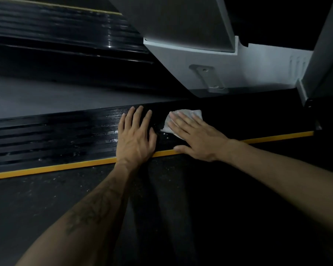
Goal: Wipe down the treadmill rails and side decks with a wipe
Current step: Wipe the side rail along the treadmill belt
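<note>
Right hand presses flat on the wipe, fingers spread. Side deck runs nine-to-three; the unwiped stretch, probably, lies toward three o'clock. Left hand rests spread alongside

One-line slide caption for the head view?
Right hand presses a white wipe flat on the treadmill's black side deck; left hand braces beside it.

Single head-worn view, wide-angle, looking forward and steeply down from close above the side deck, which runs slanted across mid-frame. Both forearms enter from the bottom edge. Grey treadmill upright fills the top right, close to camera; dark floor sits nearest.
</note>
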### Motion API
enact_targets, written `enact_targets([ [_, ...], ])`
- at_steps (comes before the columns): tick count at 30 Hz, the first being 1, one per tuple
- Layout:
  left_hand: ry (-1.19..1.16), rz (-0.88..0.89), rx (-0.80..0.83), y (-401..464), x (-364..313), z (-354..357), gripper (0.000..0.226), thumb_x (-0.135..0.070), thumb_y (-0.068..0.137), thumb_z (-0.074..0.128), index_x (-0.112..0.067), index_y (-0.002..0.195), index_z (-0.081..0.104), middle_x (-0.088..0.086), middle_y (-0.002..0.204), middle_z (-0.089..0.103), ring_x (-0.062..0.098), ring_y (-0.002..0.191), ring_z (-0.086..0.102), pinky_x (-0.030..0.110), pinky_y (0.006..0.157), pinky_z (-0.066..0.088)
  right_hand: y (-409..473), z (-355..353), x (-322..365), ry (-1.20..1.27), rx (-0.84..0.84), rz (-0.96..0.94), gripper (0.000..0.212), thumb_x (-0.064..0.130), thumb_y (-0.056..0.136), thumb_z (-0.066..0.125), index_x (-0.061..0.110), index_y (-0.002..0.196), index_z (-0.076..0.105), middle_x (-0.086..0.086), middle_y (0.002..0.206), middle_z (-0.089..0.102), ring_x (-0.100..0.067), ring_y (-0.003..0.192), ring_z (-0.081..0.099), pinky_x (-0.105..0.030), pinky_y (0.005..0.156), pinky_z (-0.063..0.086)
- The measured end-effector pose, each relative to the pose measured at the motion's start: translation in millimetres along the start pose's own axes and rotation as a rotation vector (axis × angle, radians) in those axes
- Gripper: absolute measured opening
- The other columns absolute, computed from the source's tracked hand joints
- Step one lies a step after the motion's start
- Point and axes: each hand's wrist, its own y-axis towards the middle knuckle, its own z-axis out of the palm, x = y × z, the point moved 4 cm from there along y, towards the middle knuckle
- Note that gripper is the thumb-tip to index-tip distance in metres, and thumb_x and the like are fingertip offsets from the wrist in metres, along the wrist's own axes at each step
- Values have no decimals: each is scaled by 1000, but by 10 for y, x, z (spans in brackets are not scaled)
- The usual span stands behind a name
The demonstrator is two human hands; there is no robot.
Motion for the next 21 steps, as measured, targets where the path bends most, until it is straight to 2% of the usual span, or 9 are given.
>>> enact_targets([
  [2, -1, 1, -4, 5, -16, -10, 58, -38, 101, 39, -13, 153, 45, 15, 160, 38, 32, 153, 27, 50, 127, 15, 71, -29, 18, 77, -28, 125, 86, 69, 92, -3, 18, 160, -18, -2, 168, -28, -18, 155, -25, -47, 128, -6],
  [5, -6, -7, -6, 7, -20, -15, 58, -38, 101, 40, -13, 152, 45, 16, 160, 39, 32, 152, 28, 51, 127, 17, 199, 9, 273, 185, -125, 285, 90, 69, 90, -5, 16, 162, -11, -5, 170, -22, -21, 156, -21, -48, 128, -8],
  [10, -18, -16, -1, 1, -27, -15, 58, -37, 100, 38, -13, 152, 45, 15, 160, 38, 31, 153, 27, 52, 126, 18, -43, 189, 383, 78, -210, 75, 78, 61, 102, 19, 17, 165, 7, -4, 173, -2, -22, 159, -5, -49, 129, 4],
  [13, -17, -25, 5, 2, -32, -24, 58, -38, 100, 37, -14, 152, 45, 14, 160, 38, 30, 153, 27, 50, 127, 16, -193, 210, 68, 98, -244, 193, 74, 58, 104, 18, 17, 165, 10, -4, 173, 1, -20, 160, -1, -49, 129, 11],
  [18, -24, -19, -11, 6, -28, -22, 58, -36, 99, 39, -13, 152, 46, 15, 160, 39, 30, 153, 28, 50, 127, 17, 158, 53, 13, 247, -236, 445, 83, 64, 96, -2, 16, 164, -4, -5, 171, -15, -19, 158, -15, -43, 128, -9],
  [21, -23, -11, -15, 9, -26, -19, 58, -36, 99, 39, -12, 152, 46, 15, 159, 40, 31, 152, 29, 51, 126, 18, 273, 4, 159, 268, -243, 380, 84, 64, 95, -2, 17, 164, -3, -4, 171, -14, -21, 158, -14, -45, 128, -8],
])
